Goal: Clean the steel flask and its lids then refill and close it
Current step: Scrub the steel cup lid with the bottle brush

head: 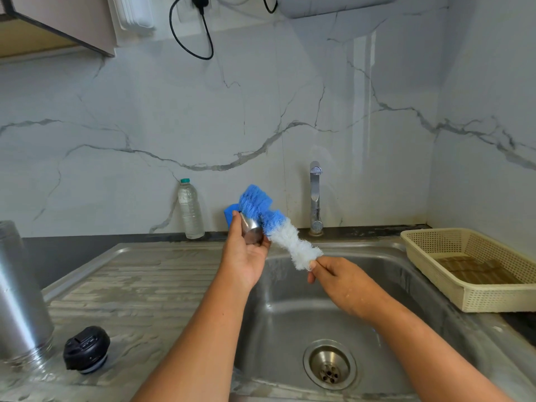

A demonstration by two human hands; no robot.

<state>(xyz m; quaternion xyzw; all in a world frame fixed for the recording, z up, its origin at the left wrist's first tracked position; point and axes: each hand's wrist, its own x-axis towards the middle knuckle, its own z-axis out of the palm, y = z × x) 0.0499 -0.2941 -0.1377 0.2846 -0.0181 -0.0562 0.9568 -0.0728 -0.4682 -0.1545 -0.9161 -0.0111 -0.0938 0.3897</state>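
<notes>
2 marbled walls (203, 111), flask (20, 285) on drainboard (145, 285)

Left grip (246, 258) cupped upward, right grip (333, 275) pinching

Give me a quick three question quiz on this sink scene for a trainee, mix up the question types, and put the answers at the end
1. True or false: the right hand pinches the brush at its white end.
2. Where is the black lid? A: in the right hand. B: on the draining board beside the flask. C: on top of the flask.
3. Which hand holds the steel lid?

Key: 1 true; 2 B; 3 the left hand.
</notes>
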